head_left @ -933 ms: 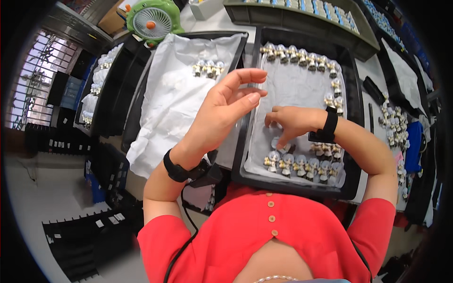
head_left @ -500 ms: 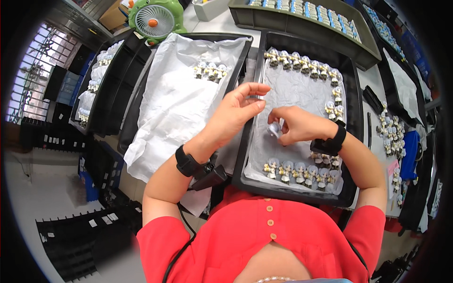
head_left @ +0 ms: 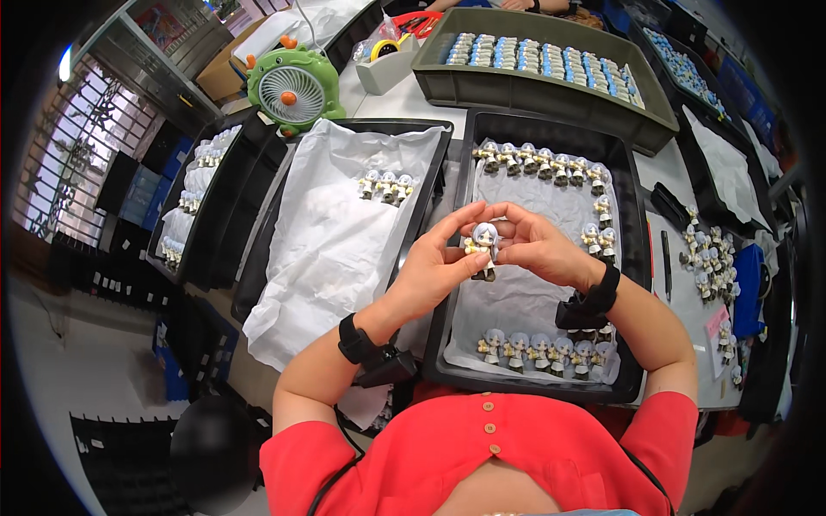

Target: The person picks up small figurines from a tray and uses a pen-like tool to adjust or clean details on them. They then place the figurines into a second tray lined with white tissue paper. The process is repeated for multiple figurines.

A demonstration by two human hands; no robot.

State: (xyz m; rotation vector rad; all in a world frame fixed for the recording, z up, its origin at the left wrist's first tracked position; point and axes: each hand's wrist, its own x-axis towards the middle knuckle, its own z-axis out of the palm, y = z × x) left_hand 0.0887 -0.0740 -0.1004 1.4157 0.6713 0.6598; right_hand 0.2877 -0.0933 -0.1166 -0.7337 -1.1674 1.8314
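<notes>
A small figurine [head_left: 484,241] with pale hair, a light outfit and a dark base is held upright between both hands. My left hand [head_left: 433,265] grips its left side with thumb and fingers. My right hand [head_left: 544,248] closes round its other side, fingertips behind it. Below them lies a black tray [head_left: 635,185] lined with crinkled white paper. Similar figurines [head_left: 542,162] stand along its far edge, with a few down its right side. Another row [head_left: 538,353] stands at the near edge. My right wrist hides part of the figurines behind it.
A second paper-lined tray [head_left: 445,142] on the left holds several figurines [head_left: 387,187]. Beyond are a green fan [head_left: 292,90] and a grey-green bin [head_left: 551,95] of blue-and-white pieces. More figurines [head_left: 710,262] cluster on the right. Another person's hand [head_left: 519,4] shows at the far edge.
My left hand has come to the right and taken hold of the figurine along with my right hand. The figurine now faces up into view. The whole view has shifted slightly.
</notes>
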